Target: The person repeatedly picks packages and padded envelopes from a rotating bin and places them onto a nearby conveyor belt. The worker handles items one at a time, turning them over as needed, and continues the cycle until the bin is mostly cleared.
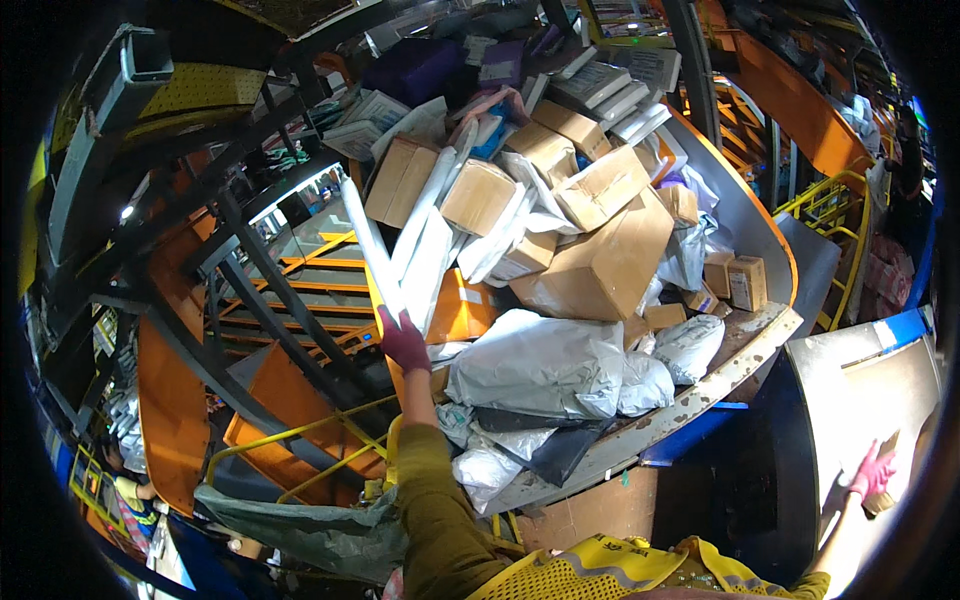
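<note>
My left hand [406, 342], in a dark red glove, grips the lower end of a long white wrapped tube [365, 232]. The tube leans up and away along the left side of a parcel heap. Far to the right, my right hand [872, 474], in a pink glove, lies against a small brown parcel [880, 502] over a brightly lit pale surface [840, 397]. Its fingers look spread, and glare hides whether they grip the parcel. Near my left arm lie a large white plastic bag [540, 364] and an orange parcel [459, 306].
Cardboard boxes [600, 255], white mailers and purple packages [412, 67] fill a chute with a worn metal lip [720, 386]. Yellow railings [300, 431] and dark steel beams [262, 277] stand on the left. Another person [133, 495] is at the far lower left.
</note>
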Motion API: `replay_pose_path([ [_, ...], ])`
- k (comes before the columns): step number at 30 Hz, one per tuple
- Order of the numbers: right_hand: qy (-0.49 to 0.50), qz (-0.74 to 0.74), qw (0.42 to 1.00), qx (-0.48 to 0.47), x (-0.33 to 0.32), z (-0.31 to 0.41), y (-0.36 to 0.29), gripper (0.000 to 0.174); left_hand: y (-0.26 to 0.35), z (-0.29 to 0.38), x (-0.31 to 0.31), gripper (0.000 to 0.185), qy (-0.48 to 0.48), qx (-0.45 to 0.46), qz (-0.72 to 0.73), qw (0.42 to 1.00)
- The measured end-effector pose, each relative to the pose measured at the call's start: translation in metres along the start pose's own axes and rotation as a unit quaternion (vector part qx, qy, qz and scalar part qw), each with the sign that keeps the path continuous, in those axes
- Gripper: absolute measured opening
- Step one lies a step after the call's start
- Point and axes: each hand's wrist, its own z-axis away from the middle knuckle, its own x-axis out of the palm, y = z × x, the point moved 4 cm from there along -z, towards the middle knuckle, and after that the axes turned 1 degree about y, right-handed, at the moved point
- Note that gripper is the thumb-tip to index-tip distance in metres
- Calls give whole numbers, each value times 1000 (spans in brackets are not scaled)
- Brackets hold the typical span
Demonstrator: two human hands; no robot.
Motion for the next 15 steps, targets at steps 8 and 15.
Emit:
replay_pose_path([
  [8, -347, -613, 692, -158, -128, 99, -365, 68, 53, 120, -59, 48, 61, 121, 19, 991],
  [15, -660, -734, 142, -81, -284, 186, -541, 60, 118, 273, -118, 43, -139, 290, 44, 946],
])
